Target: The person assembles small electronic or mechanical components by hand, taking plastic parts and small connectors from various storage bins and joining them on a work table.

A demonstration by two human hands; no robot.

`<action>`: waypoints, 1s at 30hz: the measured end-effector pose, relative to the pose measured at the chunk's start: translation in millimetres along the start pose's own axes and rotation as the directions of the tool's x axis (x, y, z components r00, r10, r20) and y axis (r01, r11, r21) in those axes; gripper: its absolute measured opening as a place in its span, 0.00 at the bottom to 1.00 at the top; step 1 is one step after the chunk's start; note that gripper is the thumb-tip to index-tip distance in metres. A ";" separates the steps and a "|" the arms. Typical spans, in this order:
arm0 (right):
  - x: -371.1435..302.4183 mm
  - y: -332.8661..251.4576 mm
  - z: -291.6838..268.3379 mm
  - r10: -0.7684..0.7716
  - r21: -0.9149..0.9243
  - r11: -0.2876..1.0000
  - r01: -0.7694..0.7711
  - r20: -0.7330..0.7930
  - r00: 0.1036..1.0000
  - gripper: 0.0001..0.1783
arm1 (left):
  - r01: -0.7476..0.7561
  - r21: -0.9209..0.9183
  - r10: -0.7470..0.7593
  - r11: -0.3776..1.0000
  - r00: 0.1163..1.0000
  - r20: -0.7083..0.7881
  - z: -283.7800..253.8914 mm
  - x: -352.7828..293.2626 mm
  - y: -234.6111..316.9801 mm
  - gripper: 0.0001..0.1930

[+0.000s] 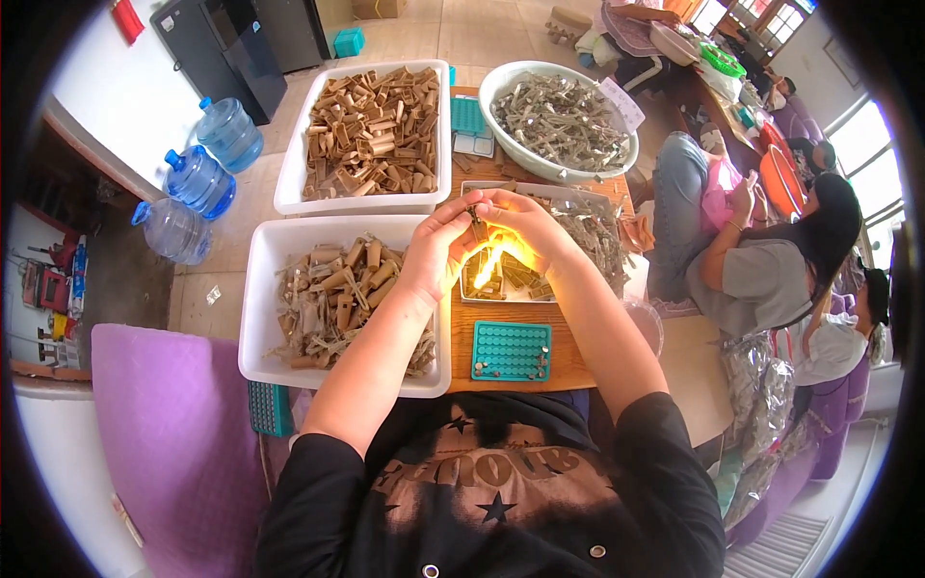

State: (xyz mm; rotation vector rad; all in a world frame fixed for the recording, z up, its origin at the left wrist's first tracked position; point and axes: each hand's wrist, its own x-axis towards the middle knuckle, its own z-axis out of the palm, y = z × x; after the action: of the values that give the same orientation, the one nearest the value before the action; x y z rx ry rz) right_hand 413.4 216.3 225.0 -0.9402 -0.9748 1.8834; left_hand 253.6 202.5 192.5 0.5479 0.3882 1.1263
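Observation:
My left hand [436, 249] and my right hand [528, 229] meet over a shallow white tray [521, 302]. Their fingertips pinch a small brownish piece [480, 229], mostly hidden by the fingers. A bright yellow glow [489, 266] lies just below it, between my palms; its source I cannot make out. Small dark, flat pieces [521, 278] lie in the tray, and a heap of grey, shiny strips [590, 231] fills its right side. Nearer to me, a teal grid tray [512, 349] holds several small silvery bits in its cells.
White bins with brown tube-like pieces stand at left, one far [290, 183] and one near [252, 337]. A pale basin [493, 101] heaped with grey strips is at far right of the wooden table [461, 358]. Blue water jugs [200, 183] stand left. Other people [761, 270] sit at right.

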 end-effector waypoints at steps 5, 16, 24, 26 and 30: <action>-4.6 20.7 -26.9 -0.261 -0.665 0.743 0.069 -0.194 0.946 0.12 | -0.035 -0.080 0.022 0.996 0.987 -0.159 -7.3 5.2 -1.2 0.16; -29.1 78.1 -35.6 -0.280 -0.960 -0.152 0.236 0.271 0.921 0.11 | -0.052 -0.081 0.035 0.995 0.979 -0.200 -7.3 4.3 -0.3 0.16; -51.4 28.7 -38.7 -0.320 -0.327 0.922 0.206 -0.349 0.881 0.16 | -0.042 -0.088 0.026 0.995 0.984 -0.178 -5.9 5.6 -1.8 0.16; -51.9 13.8 -9.1 -0.287 -0.206 0.953 0.224 -0.366 0.885 0.17 | -0.050 -0.073 0.038 0.996 0.985 -0.166 -4.9 3.4 -0.9 0.17; -39.9 11.0 4.1 -0.253 0.021 0.963 0.269 -0.273 0.928 0.19 | -0.063 -0.077 0.049 0.995 0.984 -0.169 -4.5 4.5 -4.5 0.15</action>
State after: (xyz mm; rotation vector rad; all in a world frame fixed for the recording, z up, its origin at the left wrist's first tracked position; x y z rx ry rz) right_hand 422.6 175.8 227.0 -0.9508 -0.8314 1.5089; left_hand 256.1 206.2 186.1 0.3958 0.4717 1.2414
